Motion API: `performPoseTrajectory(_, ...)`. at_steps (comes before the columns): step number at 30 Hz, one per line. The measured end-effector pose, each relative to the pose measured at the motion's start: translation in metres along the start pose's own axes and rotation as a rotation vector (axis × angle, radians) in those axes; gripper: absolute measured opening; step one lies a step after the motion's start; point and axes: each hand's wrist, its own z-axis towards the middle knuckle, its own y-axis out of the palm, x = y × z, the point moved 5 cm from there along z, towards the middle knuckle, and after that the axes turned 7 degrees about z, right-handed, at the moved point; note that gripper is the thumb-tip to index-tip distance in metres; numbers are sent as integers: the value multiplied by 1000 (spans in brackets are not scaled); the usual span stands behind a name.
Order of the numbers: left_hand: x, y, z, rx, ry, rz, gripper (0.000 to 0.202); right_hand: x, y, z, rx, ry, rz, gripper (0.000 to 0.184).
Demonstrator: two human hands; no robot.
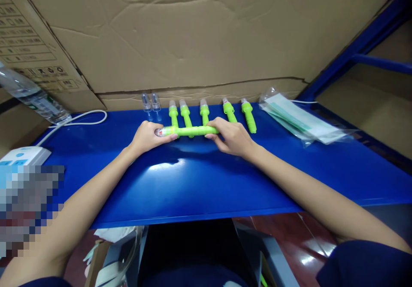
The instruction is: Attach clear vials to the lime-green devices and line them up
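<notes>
My left hand (146, 137) and my right hand (232, 137) hold one lime-green pen-like tube (189, 130) crosswise between them, low over the blue table (193, 179). The left fingers grip its clear capped end, the right fingers its green end. Behind it, several more green tubes (249, 116) lie in a row pointing away from me. Two loose clear caps (151, 102) stand at the left end of that row.
A cardboard wall (193, 33) backs the table. Clear bags holding flat packs (299, 119) lie at the right. A plastic water bottle (32, 96) leans at the left, above a white power strip (22, 154) with its cable (80, 119).
</notes>
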Motion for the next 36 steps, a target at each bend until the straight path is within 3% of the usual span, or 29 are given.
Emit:
performPoseTrajectory(6,1,0,-1,34,14,91,66,3,-1,-1,-39,-7,-20,29)
performPoseTrajectory(13,6,-6,-5,196,76,322,72,16,7,-1,-158,223,228,34)
performPoseTrajectory(20,5,-7,-7,215,81,424,70,20,11,1,-185,336,349,37)
performPoseTrajectory(27,18,-6,-10,239,247,313,60,5,26,-3,-338,263,130,35)
performPoseTrajectory(30,22,-8,-10,300,317,221,59,4,29,-4,-340,265,97,35)
performPoseTrajectory(36,12,-8,-8,389,307,120,95,7,22,-1,-293,329,49,30)
